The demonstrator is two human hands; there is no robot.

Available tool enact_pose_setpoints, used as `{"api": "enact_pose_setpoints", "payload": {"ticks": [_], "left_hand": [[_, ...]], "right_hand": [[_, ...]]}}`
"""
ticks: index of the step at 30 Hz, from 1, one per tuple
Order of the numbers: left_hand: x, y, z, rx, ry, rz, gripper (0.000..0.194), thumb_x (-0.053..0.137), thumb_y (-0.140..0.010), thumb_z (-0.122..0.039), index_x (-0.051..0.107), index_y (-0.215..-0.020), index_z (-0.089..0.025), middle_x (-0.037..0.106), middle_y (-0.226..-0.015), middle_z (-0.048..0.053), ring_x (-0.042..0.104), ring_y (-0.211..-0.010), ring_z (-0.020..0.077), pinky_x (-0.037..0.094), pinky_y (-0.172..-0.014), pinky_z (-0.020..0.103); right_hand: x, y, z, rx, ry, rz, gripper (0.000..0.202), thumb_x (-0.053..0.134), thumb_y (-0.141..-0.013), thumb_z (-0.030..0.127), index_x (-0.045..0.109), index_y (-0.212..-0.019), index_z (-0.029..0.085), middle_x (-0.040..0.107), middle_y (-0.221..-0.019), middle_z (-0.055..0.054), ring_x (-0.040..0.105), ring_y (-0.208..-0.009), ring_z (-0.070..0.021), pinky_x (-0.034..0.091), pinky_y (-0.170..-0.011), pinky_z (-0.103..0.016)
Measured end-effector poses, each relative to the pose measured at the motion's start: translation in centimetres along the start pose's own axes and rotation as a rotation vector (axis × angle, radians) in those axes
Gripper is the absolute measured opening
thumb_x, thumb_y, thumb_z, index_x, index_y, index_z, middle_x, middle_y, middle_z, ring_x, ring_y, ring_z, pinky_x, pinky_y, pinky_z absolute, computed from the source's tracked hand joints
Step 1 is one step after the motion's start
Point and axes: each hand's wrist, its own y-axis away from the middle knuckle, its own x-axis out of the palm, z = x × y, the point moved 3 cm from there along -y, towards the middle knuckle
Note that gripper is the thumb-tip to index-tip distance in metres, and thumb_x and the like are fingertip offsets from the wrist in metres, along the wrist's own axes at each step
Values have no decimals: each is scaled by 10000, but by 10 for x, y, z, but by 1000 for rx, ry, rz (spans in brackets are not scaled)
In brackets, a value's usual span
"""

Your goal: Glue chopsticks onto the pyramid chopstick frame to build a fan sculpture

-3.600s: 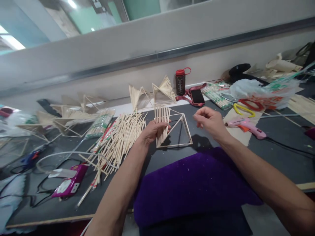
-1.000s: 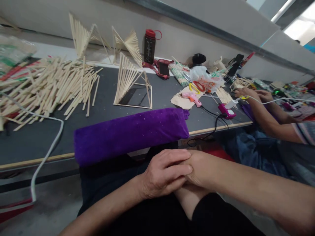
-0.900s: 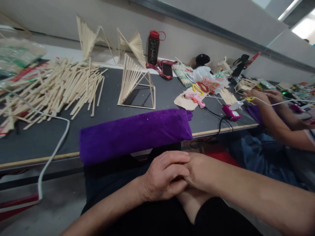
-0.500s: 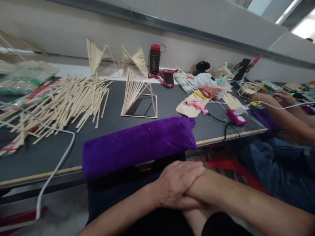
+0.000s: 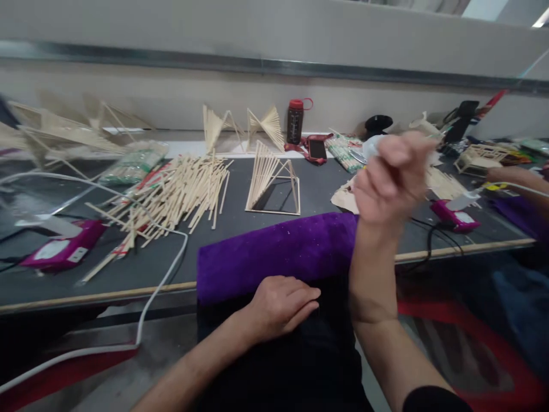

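Observation:
My left hand (image 5: 285, 303) lies palm down on my lap, just below a folded purple cloth (image 5: 274, 249), its fingers side by side and holding nothing. Raised in front of the bench is my right hand (image 5: 388, 177), blurred, its fingers curled in with nothing visible in them. It hides part of the things behind it. Beyond the cloth a twisted frame of thin wooden sticks (image 5: 274, 180) stands on the dark bench. A loose pile of sticks (image 5: 184, 191) lies to its left. Two similar stick frames, one of them a fan-like model (image 5: 268, 129), stand at the back.
Left on the bench sits a magenta device (image 5: 66, 243) beside a white cable (image 5: 182, 252). A red-capped bottle (image 5: 294, 122) and a phone (image 5: 317, 149) are at the back. Another magenta device (image 5: 454, 216) lies right, near another person's arm (image 5: 521, 178).
My hands have come apart: the right lifted off from across the left and rose above the bench, while the left stayed on my lap. The view has turned left.

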Motion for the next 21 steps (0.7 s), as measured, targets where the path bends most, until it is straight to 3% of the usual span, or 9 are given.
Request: {"api": "enact_pose_setpoints", "payload": {"ticks": [4,7,9,12,14,21], "left_hand": [[-18,-17,20,-51,-47,-73,162,596,-865,-215,670,-1005,-183,749,-850,43,702,-747,148,534,-657,237],[-29,-23,49,-205,-43,-201,144,603,-862,-219,691,-975,-206,755,-888,32,705,-818,147,535,-748,246],[-35,-23,71,-384,-60,-331,150,591,-868,-237,697,-970,-207,750,-922,36,698,-845,152,531,-783,262],[-40,-20,100,-636,-6,-507,210,570,-873,-275,681,-1030,-189,740,-944,49,688,-814,148,533,-711,248],[-39,-20,112,-719,23,-537,234,570,-867,-291,674,-1049,-186,737,-950,50,683,-809,147,526,-693,240],[-33,-19,120,-761,34,-485,218,582,-844,-294,689,-1012,-207,732,-966,45,675,-838,153,509,-753,259]], "right_hand": [[29,-51,-68,147,-204,-77,321,500,-894,461,405,-710,215,429,-610,88,385,-410,-11,276,-393,-140],[32,-60,-122,347,-202,-121,395,510,-869,517,346,-673,215,361,-535,103,352,-380,-23,240,-362,-151],[29,-58,-144,394,-184,-128,445,524,-841,565,329,-650,214,347,-503,105,333,-359,-27,202,-341,-159],[26,-54,-157,386,-153,-149,465,543,-823,577,340,-623,210,362,-474,98,327,-339,-29,173,-327,-164],[26,-53,-159,363,-117,-169,458,539,-829,566,352,-614,207,377,-466,93,331,-334,-29,181,-324,-161],[25,-54,-164,309,25,-169,450,546,-794,590,396,-616,205,411,-477,88,374,-330,-36,202,-313,-166]]}}
